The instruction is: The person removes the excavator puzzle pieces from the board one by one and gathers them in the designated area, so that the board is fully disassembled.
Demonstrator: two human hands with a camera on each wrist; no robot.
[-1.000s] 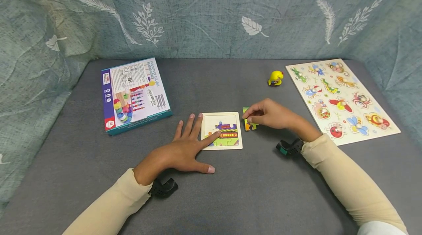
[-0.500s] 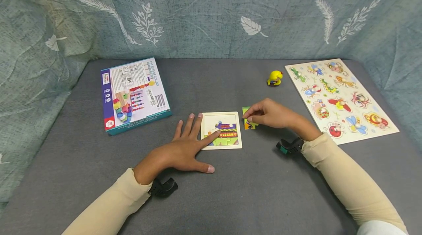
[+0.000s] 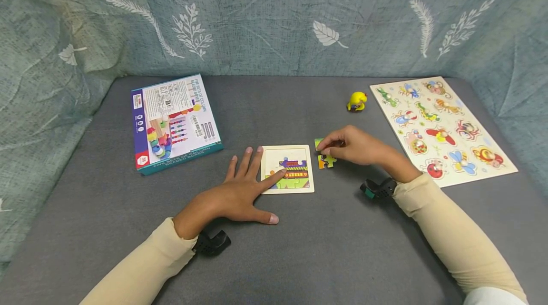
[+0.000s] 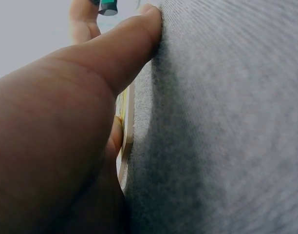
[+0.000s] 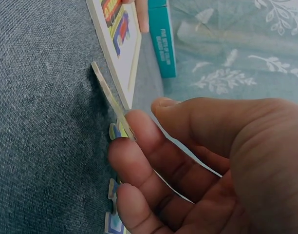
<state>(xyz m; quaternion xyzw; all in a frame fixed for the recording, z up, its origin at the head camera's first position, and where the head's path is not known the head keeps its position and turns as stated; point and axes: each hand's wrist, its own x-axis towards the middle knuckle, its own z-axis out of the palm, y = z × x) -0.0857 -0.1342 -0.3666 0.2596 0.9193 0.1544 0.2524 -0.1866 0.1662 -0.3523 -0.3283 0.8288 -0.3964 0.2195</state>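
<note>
My left hand (image 3: 235,198) lies with its fingers spread, the index fingertip resting on a small square puzzle board (image 3: 311,172). The board has a pale wooden frame and a partly filled picture in purple, orange and green. My right hand (image 3: 353,145) is just right of the board, fingers curled over colourful jigsaw pieces (image 3: 327,160). In the right wrist view, its fingertips (image 5: 132,156) hold a thin puzzle piece (image 5: 106,90), tilted with its edge toward the camera. More pieces (image 5: 112,223) show below those fingers, partly hidden.
A bead toy box (image 3: 177,122) lies at the left. A yellow toy figure (image 3: 357,101) stands at the back right, near a large wooden insect puzzle board (image 3: 445,129). Grey cloth (image 3: 299,257) covers the table, and a leaf-patterned curtain (image 3: 265,19) hangs behind.
My right hand has shifted slightly to the right and up, baring more of the jigsaw pieces under it. The left hand stays in place on the board.
</note>
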